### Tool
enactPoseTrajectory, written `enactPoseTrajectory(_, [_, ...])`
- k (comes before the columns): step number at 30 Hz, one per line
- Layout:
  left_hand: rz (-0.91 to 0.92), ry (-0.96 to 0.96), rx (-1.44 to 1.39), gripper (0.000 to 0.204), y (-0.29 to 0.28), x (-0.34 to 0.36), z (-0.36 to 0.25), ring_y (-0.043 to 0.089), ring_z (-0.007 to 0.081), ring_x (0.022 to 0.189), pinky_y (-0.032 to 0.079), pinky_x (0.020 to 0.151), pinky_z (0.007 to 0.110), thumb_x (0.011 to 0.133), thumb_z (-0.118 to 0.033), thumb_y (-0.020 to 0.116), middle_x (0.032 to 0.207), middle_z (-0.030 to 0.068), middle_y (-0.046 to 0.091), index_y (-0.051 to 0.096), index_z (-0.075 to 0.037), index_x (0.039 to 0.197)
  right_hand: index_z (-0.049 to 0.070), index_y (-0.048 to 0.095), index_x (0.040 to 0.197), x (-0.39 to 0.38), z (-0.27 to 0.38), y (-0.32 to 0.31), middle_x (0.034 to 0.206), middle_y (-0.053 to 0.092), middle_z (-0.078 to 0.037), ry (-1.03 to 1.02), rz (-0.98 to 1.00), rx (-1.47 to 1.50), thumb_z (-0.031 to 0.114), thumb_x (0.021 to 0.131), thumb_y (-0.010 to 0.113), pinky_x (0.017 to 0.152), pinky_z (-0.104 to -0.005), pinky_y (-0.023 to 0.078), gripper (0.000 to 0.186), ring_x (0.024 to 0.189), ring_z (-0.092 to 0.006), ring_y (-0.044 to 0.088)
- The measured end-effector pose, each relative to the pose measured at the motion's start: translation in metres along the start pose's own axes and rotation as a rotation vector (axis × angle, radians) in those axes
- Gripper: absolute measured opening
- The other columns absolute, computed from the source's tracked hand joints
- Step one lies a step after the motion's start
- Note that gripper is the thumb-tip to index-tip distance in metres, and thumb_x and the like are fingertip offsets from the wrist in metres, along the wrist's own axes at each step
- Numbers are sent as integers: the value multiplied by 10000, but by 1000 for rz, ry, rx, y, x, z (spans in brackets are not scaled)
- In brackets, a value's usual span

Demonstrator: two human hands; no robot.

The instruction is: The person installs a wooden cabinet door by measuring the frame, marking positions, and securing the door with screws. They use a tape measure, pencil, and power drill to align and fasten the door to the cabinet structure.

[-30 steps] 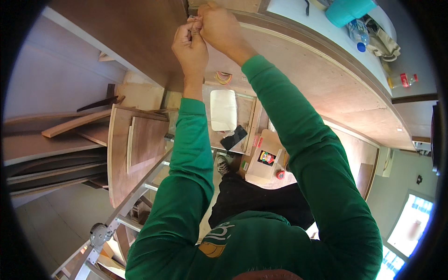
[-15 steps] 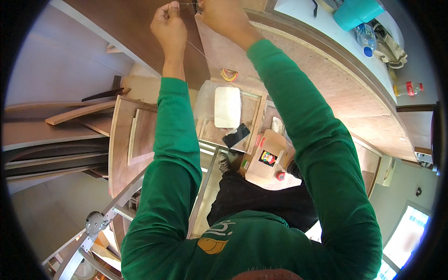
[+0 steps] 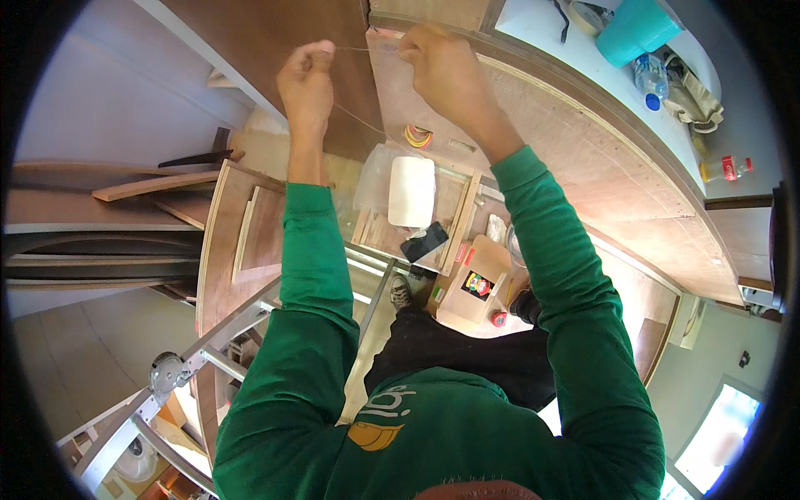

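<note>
Between the two raised hands, up by the dark brown panel (image 3: 283,42), a thin strand (image 3: 358,49), thread or wire, I can't tell which, runs nearly straight across; the left hand (image 3: 305,87) pinches it between thumb and fingertips, the right hand (image 3: 450,79) has its fingers curled tight on the other end; more of it slants down from below the left hand towards a red-and-yellow coil (image 3: 419,143) against the plywood, though whether the two join I can't make out. As for markings, pale lettering sits above a yellow emblem on the green sweatshirt (image 3: 450,408); the cardboard box (image 3: 461,307) by the feet carries a brightly coloured picture on a dark patch; over on the white counter side, a bottle (image 3: 729,168) wears a red label with white script, and a blue-capped bottle (image 3: 650,77) leans near a turquoise container (image 3: 635,35). A second ago the hands were touching; half a second ago a short span showed between them; now they stand farther apart, with a longer stretch of strand bared.
</note>
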State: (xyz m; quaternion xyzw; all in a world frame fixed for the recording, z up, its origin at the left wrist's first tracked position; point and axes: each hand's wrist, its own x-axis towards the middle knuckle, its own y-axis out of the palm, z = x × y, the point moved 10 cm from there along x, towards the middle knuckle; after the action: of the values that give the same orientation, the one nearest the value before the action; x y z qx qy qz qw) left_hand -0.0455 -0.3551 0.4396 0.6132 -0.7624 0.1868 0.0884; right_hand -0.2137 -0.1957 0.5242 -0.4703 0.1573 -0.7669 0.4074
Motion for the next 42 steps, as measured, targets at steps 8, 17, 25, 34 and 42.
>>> enactPoseTrajectory(8, [501,34,-59,381,62,-17,-23,666,208,1076,497,1003,334,1069,-316,588,1259,72,700,683,-26,1297,48,676,1018,16,23,9,1033,642,-162,-150,33,-137,45,868,649,830,-489,556,152,971,-397,673])
enactPoseTrajectory(17, [409,-310,-701,292,91,-36,-16,665,163,962,563,896,318,1064,-283,618,1027,43,683,687,-14,1154,55,679,1047,23,12,7,1032,644,-165,-167,108,-218,62,855,666,838,-477,556,193,1026,-392,660])
enactPoseTrajectory(25, [445,-378,-823,187,109,-33,0,594,107,832,504,718,241,1048,-230,643,927,7,633,683,-48,1065,4,681,994,13,-35,-23,1052,678,-219,2,-62,-67,89,939,613,840,-509,532,123,976,-416,663])
enactPoseTrajectory(34, [462,-310,-868,213,151,-42,-13,558,94,784,449,657,209,1021,-145,671,945,17,655,692,-7,1181,-17,715,957,18,-41,-20,987,702,-240,2,-20,-82,86,909,617,826,-502,543,150,919,-435,680])
enactPoseTrajectory(42, [226,-228,-692,199,136,-33,-11,615,98,754,464,650,221,1023,-161,676,917,39,706,702,8,1125,-5,719,1035,18,-56,-5,1034,710,-229,127,160,-66,145,937,620,841,-470,528,205,954,-412,684])
